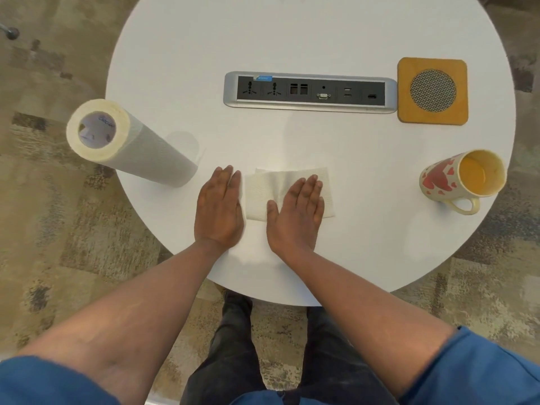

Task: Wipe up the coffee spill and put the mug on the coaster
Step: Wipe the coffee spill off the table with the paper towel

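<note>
A folded white paper towel (274, 185) lies flat on the round white table (321, 39) near its front edge. My right hand (296, 213) presses on the towel with straight fingers. My left hand (219, 207) lies flat on the table just left of the towel, touching its left edge. A cream mug (464, 179) with red hearts and a yellow inside stands at the right, handle toward me. The square cork coaster (433, 90) with a mesh disc in its middle lies behind the mug at the back right. No spill is visible.
A roll of paper towels (125, 144) stands at the table's left edge. A grey power and data socket strip (309, 89) is set into the table's middle. Patterned carpet surrounds the table, and my legs are below its front edge.
</note>
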Tool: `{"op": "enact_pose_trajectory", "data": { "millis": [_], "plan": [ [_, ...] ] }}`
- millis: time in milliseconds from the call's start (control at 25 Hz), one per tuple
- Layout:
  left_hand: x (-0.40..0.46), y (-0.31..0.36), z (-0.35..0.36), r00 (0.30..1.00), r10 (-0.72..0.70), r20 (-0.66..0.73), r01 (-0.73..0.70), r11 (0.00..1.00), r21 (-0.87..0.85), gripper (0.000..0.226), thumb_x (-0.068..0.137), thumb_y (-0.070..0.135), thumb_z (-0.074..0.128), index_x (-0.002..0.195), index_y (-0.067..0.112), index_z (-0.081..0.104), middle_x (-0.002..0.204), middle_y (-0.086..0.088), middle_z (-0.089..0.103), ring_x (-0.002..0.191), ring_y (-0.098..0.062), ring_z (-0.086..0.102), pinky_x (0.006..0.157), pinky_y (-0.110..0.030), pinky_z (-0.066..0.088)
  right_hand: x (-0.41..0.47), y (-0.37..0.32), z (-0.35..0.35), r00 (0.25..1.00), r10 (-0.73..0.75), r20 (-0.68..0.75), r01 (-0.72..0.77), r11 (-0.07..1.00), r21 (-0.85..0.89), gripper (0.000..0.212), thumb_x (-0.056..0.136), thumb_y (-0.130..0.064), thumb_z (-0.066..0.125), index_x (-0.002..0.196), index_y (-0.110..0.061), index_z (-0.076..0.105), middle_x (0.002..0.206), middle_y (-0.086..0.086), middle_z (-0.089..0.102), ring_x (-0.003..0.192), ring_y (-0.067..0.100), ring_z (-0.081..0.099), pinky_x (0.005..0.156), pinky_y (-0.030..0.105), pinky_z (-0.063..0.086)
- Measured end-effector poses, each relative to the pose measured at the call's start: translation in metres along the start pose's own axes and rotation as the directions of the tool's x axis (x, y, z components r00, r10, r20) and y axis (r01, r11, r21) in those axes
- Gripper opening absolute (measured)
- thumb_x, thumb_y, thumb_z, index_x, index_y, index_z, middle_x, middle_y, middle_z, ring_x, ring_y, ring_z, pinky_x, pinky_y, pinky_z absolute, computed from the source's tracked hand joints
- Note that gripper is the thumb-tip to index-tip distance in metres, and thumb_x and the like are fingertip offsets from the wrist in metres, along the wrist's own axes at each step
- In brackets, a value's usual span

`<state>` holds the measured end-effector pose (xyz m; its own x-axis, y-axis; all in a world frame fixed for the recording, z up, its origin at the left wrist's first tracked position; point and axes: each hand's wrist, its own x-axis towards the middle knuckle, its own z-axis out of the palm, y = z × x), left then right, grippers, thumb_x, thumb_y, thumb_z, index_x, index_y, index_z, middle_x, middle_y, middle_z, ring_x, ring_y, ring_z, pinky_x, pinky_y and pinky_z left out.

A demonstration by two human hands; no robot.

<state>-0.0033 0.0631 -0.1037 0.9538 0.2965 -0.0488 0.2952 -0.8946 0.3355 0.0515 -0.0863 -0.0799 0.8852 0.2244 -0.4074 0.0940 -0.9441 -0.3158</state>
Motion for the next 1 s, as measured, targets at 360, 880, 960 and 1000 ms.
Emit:
{"op": "enact_pose_trajectory", "data": {
  "millis": [360, 880, 960, 1000],
  "plan": [
    [-0.001, 0.001, 0.000, 1.000, -0.019, -0.014, 0.019, 1.000, -0.004, 0.055, 0.092, 0.007, 0.041, 0.148, 0.002, 0.044, 0.156, -0.020, 0.042, 0.148, -0.039, 0.032, 0.120, -0.048, 0.028, -0.005, 0.018, -0.003, 0.930, -0.368, 0.001, 0.368, 0.929, 0.032, 0.060, 0.099, -0.011, 0.038, 0.156, -0.004, 0.022, 0.166, 0.016, 0.014, 0.155, 0.030, 0.005, 0.125, 0.045, 0.008],
    [0.003, 0.002, -0.001, 0.999, -0.030, -0.011, 0.030, 1.000, -0.002, 0.056, 0.089, 0.008, 0.042, 0.144, 0.001, 0.047, 0.153, -0.022, 0.044, 0.145, -0.043, 0.035, 0.116, -0.052, 0.031, 0.081, 0.049, -0.136, 0.989, 0.058, -0.138, 0.055, 0.718, 0.694, 0.033, 0.086, -0.005, 0.052, 0.109, -0.020, 0.071, 0.097, -0.007, 0.070, 0.086, 0.013, 0.063, 0.073, 0.026, 0.049],
    [0.003, 0.002, -0.001, 0.999, -0.029, -0.013, 0.029, 1.000, -0.002, 0.056, 0.089, 0.007, 0.043, 0.144, 0.001, 0.047, 0.153, -0.022, 0.045, 0.145, -0.043, 0.035, 0.116, -0.052, 0.032, 0.094, 0.056, -0.146, 0.956, -0.023, -0.292, 0.171, 0.854, 0.492, 0.041, 0.086, -0.004, 0.046, 0.114, -0.018, 0.072, 0.101, -0.002, 0.074, 0.088, 0.017, 0.064, 0.072, 0.027, 0.048],
    [0.003, 0.002, 0.000, 1.000, -0.028, -0.013, 0.028, 1.000, 0.000, 0.056, 0.089, 0.007, 0.043, 0.144, 0.001, 0.047, 0.153, -0.022, 0.045, 0.145, -0.043, 0.035, 0.116, -0.052, 0.032, 0.099, 0.058, -0.147, 0.918, -0.103, -0.384, 0.245, 0.907, 0.342, 0.042, 0.088, -0.003, 0.044, 0.118, -0.016, 0.071, 0.109, 0.002, 0.074, 0.095, 0.022, 0.066, 0.077, 0.028, 0.048]
  ]
}}
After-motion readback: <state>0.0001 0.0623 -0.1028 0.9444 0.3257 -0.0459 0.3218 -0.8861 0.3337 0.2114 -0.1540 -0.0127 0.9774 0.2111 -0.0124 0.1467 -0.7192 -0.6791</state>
